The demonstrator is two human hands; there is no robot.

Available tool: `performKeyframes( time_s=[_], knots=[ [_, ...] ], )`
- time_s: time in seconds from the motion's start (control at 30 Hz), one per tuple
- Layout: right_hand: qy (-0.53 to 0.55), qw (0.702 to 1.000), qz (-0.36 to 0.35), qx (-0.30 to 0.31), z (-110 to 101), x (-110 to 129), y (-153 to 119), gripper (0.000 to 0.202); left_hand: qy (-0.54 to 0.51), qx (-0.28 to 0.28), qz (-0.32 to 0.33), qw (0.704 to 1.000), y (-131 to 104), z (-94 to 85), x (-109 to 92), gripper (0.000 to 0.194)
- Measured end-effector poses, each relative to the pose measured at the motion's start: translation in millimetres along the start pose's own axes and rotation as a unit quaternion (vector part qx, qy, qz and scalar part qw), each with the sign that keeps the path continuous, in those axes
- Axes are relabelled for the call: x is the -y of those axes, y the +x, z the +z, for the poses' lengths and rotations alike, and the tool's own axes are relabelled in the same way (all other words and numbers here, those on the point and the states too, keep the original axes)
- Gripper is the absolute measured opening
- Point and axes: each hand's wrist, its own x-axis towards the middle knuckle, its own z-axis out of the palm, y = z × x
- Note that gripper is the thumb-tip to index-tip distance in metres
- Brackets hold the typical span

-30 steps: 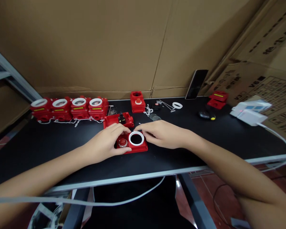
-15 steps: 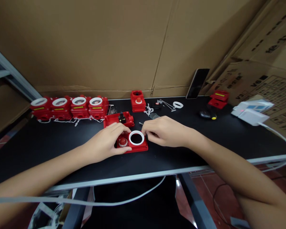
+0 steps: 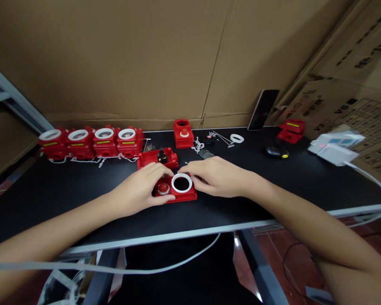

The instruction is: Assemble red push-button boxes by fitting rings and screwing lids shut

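A red cover (image 3: 189, 195) lies flat on the black tabletop, with a red push button (image 3: 164, 188) on its left part and a white ring (image 3: 173, 183) around a dark round opening on its right. My left hand (image 3: 146, 183) grips this cover from the left, thumb at the near edge and fingers at the far edge. On the other side, my right hand (image 3: 211, 176) has its index finger at the ring's far edge and its thumb at the right edge. An open red housing (image 3: 146, 159) with a black switch block (image 3: 161, 156) inside sits just behind.
Several red boxes with white rings (image 3: 104, 142) line the back left. Another red button box (image 3: 183, 134), clear discs (image 3: 206, 154), a loose white ring (image 3: 237, 138) and metal pins (image 3: 222, 138) lie behind. A phone (image 3: 263, 110), black-handled tool (image 3: 274, 152) and white device (image 3: 333, 149) stand right.
My right hand's index finger has reached left along the far edge of the white ring, and the thumb has come against its right side. The left hand keeps its hold.
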Motion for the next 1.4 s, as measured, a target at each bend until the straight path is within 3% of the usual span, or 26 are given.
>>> performKeyframes(
  time_s=[0.33, 0.53, 0.67, 0.83, 0.97, 1.17, 1.3, 1.4],
  knots=[
    [-0.041, 0.998, -0.011, -0.035, -1.9, -2.2, -2.8, 0.024, -0.001, 0.008, -0.005, 1.000, -1.4, -2.6, -2.2, 0.041],
    [0.032, 0.999, -0.001, -0.034, -3.4, -8.5, -3.2, 0.015, 0.002, 0.014, 0.001, 1.000, -2.3, -1.0, -3.5, 0.038],
    [0.100, 0.995, -0.021, 0.000, -3.3, -12.3, -2.5, 0.040, -0.009, 0.016, -0.007, 1.000, -2.5, 0.2, -4.2, 0.038],
    [0.134, 0.989, -0.060, 0.023, -2.8, -10.5, -1.0, 0.040, -0.031, 0.017, -0.028, 0.999, -3.3, 1.7, -4.0, 0.044],
    [0.123, 0.992, -0.004, 0.031, -2.7, -5.7, 0.3, 0.036, -0.042, 0.023, -0.025, 0.999, -3.8, 2.6, -5.0, 0.042],
    [0.047, 0.995, 0.080, 0.028, -0.5, 4.1, 4.7, 0.051, -0.039, 0.025, -0.027, 0.999, -2.9, 1.6, -7.8, 0.040],
    [0.042, 0.998, 0.048, 0.017, -3.3, 2.7, 2.0, 0.047, -0.044, 0.026, -0.031, 0.998, -3.2, 1.7, -7.8, 0.042],
    [0.101, 0.995, -0.010, 0.001, -6.4, -2.6, -2.8, 0.036, -0.048, 0.023, -0.040, 0.998, -4.0, 2.7, -7.2, 0.045]
  ],
)
